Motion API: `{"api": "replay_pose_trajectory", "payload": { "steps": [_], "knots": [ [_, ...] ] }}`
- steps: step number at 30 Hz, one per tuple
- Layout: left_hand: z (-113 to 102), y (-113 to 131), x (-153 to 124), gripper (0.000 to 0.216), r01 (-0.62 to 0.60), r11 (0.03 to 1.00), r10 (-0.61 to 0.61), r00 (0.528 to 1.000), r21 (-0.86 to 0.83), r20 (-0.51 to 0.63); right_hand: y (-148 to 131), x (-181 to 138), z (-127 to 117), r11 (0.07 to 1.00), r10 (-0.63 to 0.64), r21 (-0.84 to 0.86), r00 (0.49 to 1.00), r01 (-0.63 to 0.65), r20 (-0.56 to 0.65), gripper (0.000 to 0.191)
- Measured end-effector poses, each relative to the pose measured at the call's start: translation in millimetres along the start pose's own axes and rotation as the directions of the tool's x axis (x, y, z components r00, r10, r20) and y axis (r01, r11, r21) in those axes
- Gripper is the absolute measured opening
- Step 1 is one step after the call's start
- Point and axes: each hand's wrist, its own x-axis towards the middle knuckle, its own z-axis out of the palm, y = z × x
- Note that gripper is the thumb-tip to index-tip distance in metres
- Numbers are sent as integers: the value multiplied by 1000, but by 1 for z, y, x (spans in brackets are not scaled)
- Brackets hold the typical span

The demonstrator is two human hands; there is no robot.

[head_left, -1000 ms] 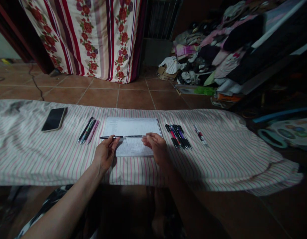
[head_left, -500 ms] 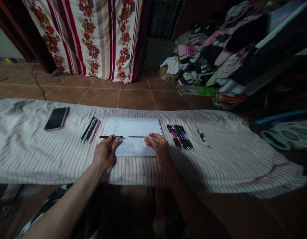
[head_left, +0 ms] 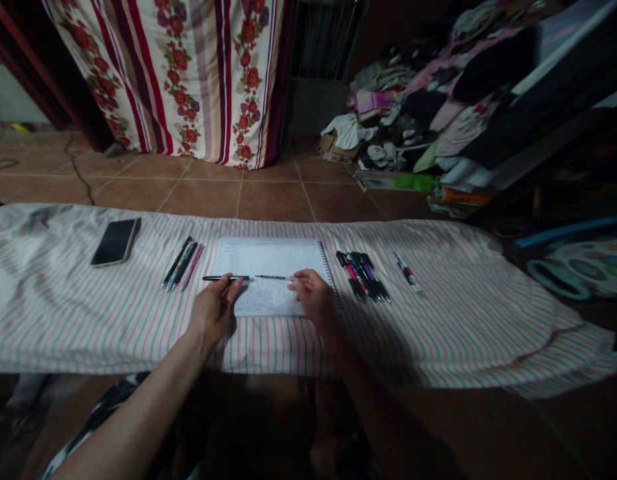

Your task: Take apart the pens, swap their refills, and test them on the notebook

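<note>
My left hand pinches a dark pen barrel between thumb and fingers, held level over the left part of a spiral notebook. Across from it, my right hand is closed on the end of a thin pen refill. The refill points left, nearly in line with the barrel, its tip very close to the barrel's right end; whether they touch I cannot tell. Handwriting covers much of the open page below. The fingers hide the refill's right end.
Several pens lie left of the notebook, beside a phone. On its right is a bunch of dark pens, then one separate pen. A striped cloth covers the table. Clothes are heaped behind, on the right.
The gap between the refill's tip and the barrel has narrowed, as my right hand has moved slightly left and the barrel slightly right. Both hands keep their hold.
</note>
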Motion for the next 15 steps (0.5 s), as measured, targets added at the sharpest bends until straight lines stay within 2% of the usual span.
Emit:
{"api": "replay_pose_trajectory", "payload": {
  "steps": [3,7,15],
  "knots": [
    [1,0,-1,19,2,1000,-2,1000,-7,-6,-2,-1,-2,974,-79,-213,997,81,19,10],
    [1,0,-1,17,9,1000,-9,1000,1,1,-2,-2,-3,882,-208,-424,977,206,43,13],
    [-3,-4,2,18,-7,1000,7,1000,21,27,-4,-9,-2,720,-332,-610,936,331,116,16]
  ]
}}
